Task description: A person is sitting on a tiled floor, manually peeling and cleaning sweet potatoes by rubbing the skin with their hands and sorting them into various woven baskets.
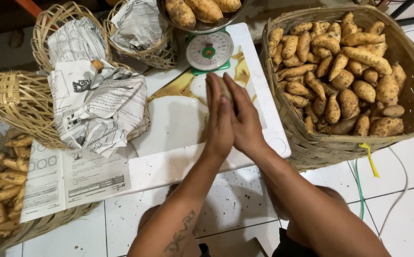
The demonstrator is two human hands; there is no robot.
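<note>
i am pressing my left hand and right hand flat together, fingers closed around one sweet potato at frame centre, below the green scale. i am judging the sorting far from finished: the big basket at right is sitting nearly full.

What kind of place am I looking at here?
Likely a small produce sorting or packing spot on a tiled floor: a big woven basket of sweet potatoes, a dial scale, and paper-lined baskets.

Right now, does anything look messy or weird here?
A little. One small sweet potato sits loose on top of the crumpled newspaper covering a basket, not inside it. The white lid shows yellowish-brown stains.
</note>
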